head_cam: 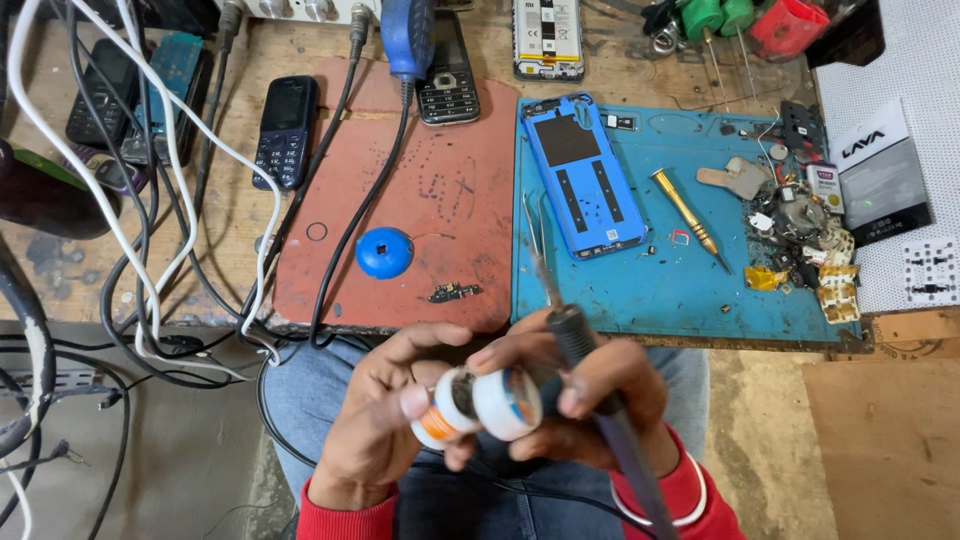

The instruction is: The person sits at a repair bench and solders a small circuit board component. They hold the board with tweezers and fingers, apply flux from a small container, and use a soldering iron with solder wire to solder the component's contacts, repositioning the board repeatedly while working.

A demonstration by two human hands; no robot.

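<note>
My left hand (385, 425) holds a small white round jar (445, 408) with an orange label, low in the head view above my lap. My right hand (590, 405) grips the jar's white lid (508, 403), tilted off the jar's mouth, and also carries a dark-handled soldering iron (590, 375) between its fingers. The iron's thin metal tip (540, 250) points up over the blue mat. Both hands sit just in front of the bench edge.
A blue work mat (680, 290) bears a blue phone back cover (585, 175), a brass screwdriver (688, 215) and a pile of small parts (800, 230). A red mat (420, 200) carries a blue round cap (384, 252) and a small circuit piece (453, 292). Keypad phones (285, 130) and cables (150, 200) lie left.
</note>
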